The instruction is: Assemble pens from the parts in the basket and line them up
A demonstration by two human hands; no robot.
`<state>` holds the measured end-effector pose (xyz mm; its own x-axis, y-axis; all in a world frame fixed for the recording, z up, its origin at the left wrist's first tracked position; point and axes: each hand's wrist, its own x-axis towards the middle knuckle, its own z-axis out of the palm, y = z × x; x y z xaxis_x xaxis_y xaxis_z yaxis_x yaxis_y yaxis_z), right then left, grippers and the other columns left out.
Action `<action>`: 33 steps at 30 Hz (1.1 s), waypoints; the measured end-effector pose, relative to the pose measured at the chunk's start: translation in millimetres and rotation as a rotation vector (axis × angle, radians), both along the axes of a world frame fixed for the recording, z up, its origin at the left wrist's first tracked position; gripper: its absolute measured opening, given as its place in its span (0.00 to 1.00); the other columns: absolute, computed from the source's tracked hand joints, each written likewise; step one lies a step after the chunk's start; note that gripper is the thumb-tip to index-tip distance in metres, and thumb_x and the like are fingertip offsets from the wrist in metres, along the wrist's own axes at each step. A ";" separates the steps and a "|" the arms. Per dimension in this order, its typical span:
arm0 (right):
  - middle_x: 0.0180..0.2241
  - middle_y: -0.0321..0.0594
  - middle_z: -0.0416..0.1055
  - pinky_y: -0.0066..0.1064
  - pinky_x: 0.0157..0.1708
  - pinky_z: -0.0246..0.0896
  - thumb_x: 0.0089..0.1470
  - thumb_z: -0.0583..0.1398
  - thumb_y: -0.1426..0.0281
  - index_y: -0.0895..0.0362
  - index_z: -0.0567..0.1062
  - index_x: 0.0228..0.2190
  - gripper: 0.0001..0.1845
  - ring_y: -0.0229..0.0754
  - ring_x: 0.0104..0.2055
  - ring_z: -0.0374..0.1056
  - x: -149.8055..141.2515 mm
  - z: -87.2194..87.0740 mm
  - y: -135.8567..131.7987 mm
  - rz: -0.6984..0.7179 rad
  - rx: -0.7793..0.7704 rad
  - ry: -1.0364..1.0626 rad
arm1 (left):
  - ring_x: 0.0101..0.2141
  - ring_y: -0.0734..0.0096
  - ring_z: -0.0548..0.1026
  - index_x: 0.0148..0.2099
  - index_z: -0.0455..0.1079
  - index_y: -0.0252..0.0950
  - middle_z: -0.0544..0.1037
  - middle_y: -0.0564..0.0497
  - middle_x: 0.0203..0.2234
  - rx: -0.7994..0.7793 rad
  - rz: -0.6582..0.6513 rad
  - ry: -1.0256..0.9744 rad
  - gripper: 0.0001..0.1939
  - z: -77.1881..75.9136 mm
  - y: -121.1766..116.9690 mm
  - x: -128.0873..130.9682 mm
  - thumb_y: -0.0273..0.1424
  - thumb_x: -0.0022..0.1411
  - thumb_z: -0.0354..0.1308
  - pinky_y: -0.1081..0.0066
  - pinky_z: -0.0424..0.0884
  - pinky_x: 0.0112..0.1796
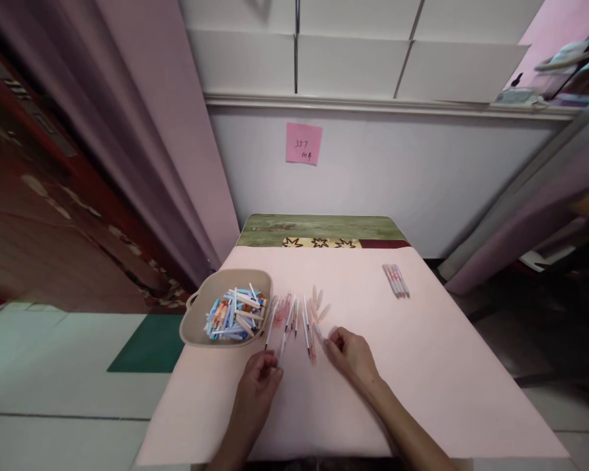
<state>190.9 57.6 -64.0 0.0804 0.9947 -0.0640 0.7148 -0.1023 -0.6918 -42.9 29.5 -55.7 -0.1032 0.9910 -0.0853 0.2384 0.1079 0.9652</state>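
Observation:
My left hand (259, 381) is closed in a pinch on a thin white pen refill (283, 344), just right of the basket's front corner. To the right, my right hand (352, 354) pinches a small translucent pen piece (319, 332); whether it is a cap or a barrel I cannot tell. Between and beyond the hands lie several white refills (305, 320) with dark tips. Pink see-through pen barrels (281, 311) lie among them. A few clear, pale pen caps (324, 312) rest loosely at the right of this group.
A beige basket (188, 327) full of mixed pen parts (235, 314) stands on the table's left edge. Several pens (396, 281) lie side by side at the far right of the pink tabletop (422, 392). A pink note (303, 144) is on the wall behind.

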 end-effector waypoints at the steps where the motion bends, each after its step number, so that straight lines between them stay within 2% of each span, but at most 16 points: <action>1: 0.21 0.35 0.72 0.26 0.24 0.49 0.51 0.58 0.65 0.54 0.71 0.24 0.08 0.38 0.23 0.65 -2.5 0.3 1.6 0.009 -0.008 -0.029 | 0.41 0.57 0.73 0.30 0.72 0.36 0.75 0.45 0.38 0.001 0.006 0.000 0.11 -1.7 2.9 3.1 0.38 0.47 0.64 0.62 0.68 0.44; 6: 0.23 0.38 0.74 0.27 0.25 0.49 0.51 0.58 0.68 0.55 0.72 0.25 0.05 0.39 0.25 0.66 -12.8 0.9 11.1 0.016 -0.015 -0.137 | 0.31 0.62 0.72 0.30 0.73 0.35 0.74 0.48 0.28 -0.103 -0.043 -0.142 0.14 -0.5 14.5 22.7 0.40 0.45 0.65 0.65 0.69 0.36; 10: 0.22 0.36 0.73 0.26 0.25 0.51 0.51 0.57 0.67 0.55 0.73 0.24 0.07 0.38 0.24 0.66 -13.2 -2.4 15.7 0.060 -0.010 -0.006 | 0.28 0.66 0.70 0.31 0.73 0.35 0.73 0.51 0.24 -0.158 -0.090 -0.224 0.14 2.2 18.3 28.0 0.40 0.46 0.65 0.69 0.67 0.33; 12: 0.20 0.35 0.72 0.26 0.24 0.52 0.52 0.57 0.65 0.55 0.73 0.23 0.10 0.38 0.23 0.66 -8.9 -3.8 18.8 0.080 0.006 0.062 | 0.28 0.67 0.70 0.31 0.72 0.35 0.73 0.51 0.24 -0.153 -0.112 -0.230 0.13 2.3 20.0 25.6 0.40 0.48 0.64 0.70 0.66 0.32; 14: 0.19 0.34 0.70 0.26 0.24 0.53 0.53 0.56 0.64 0.55 0.73 0.22 0.12 0.39 0.23 0.65 -1.8 -3.4 24.6 0.037 0.033 0.080 | 0.29 0.68 0.70 0.31 0.72 0.35 0.73 0.52 0.24 -0.140 -0.113 -0.226 0.12 3.5 21.8 22.6 0.39 0.49 0.64 0.71 0.65 0.32; 17: 0.24 0.36 0.73 0.27 0.28 0.57 0.54 0.54 0.67 0.55 0.75 0.27 0.10 0.40 0.26 0.67 11.1 2.0 39.7 -0.027 0.103 -0.012 | 0.27 0.69 0.70 0.29 0.70 0.35 0.73 0.52 0.24 -0.171 -0.083 -0.283 0.14 12.4 24.7 22.7 0.40 0.47 0.66 0.71 0.66 0.31; 19: 0.33 0.38 0.75 0.27 0.32 0.58 0.54 0.54 0.72 0.54 0.76 0.33 0.11 0.39 0.31 0.69 17.9 7.3 52.0 0.046 0.158 -0.109 | 0.26 0.70 0.72 0.30 0.69 0.35 0.75 0.51 0.25 -0.235 -0.064 -0.380 0.16 23.6 26.6 26.5 0.40 0.45 0.67 0.70 0.68 0.30; 21: 0.42 0.38 0.74 0.26 0.36 0.59 0.54 0.53 0.75 0.52 0.76 0.37 0.14 0.38 0.36 0.70 22.0 11.2 63.6 0.186 0.187 -0.183 | 0.26 0.69 0.74 0.32 0.68 0.35 0.78 0.49 0.28 -0.295 -0.037 -0.478 0.18 36.1 28.4 30.9 0.40 0.44 0.68 0.68 0.70 0.32; 23: 0.44 0.37 0.73 0.25 0.38 0.59 0.54 0.54 0.76 0.51 0.76 0.38 0.15 0.38 0.39 0.70 23.8 11.6 73.2 0.272 0.179 -0.228 | 0.27 0.67 0.75 0.34 0.67 0.35 0.79 0.48 0.29 -0.322 0.008 -0.546 0.19 46.5 30.1 33.5 0.39 0.44 0.68 0.65 0.72 0.33; 25: 0.43 0.37 0.74 0.25 0.38 0.60 0.54 0.54 0.75 0.51 0.76 0.38 0.14 0.38 0.40 0.71 24.5 8.7 81.2 0.246 0.157 -0.257 | 0.27 0.67 0.76 0.36 0.67 0.35 0.80 0.46 0.29 -0.321 0.053 -0.582 0.20 52.6 31.5 33.5 0.39 0.44 0.68 0.64 0.73 0.35; 29: 0.39 0.40 0.74 0.27 0.38 0.61 0.58 0.51 0.73 0.55 0.75 0.40 0.15 0.39 0.37 0.70 23.8 0.5 97.7 0.122 0.136 -0.293 | 0.28 0.66 0.77 0.43 0.69 0.33 0.81 0.44 0.32 -0.290 0.092 -0.606 0.24 53.7 35.6 30.3 0.39 0.45 0.68 0.63 0.74 0.36; 33: 0.45 0.37 0.72 0.25 0.40 0.59 0.56 0.52 0.75 0.52 0.74 0.42 0.15 0.37 0.41 0.70 18.9 2.0 114.6 0.223 0.140 -0.324 | 0.28 0.66 0.78 0.44 0.72 0.32 0.81 0.42 0.33 -0.313 0.042 -0.683 0.23 55.6 42.5 31.9 0.38 0.47 0.67 0.63 0.74 0.37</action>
<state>209.8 172.3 -62.0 -0.1443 0.9873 0.0661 0.8917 0.1587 -0.4238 -11.0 72.1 -0.1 0.0366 0.9065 -0.4206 -0.4127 0.3971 0.8198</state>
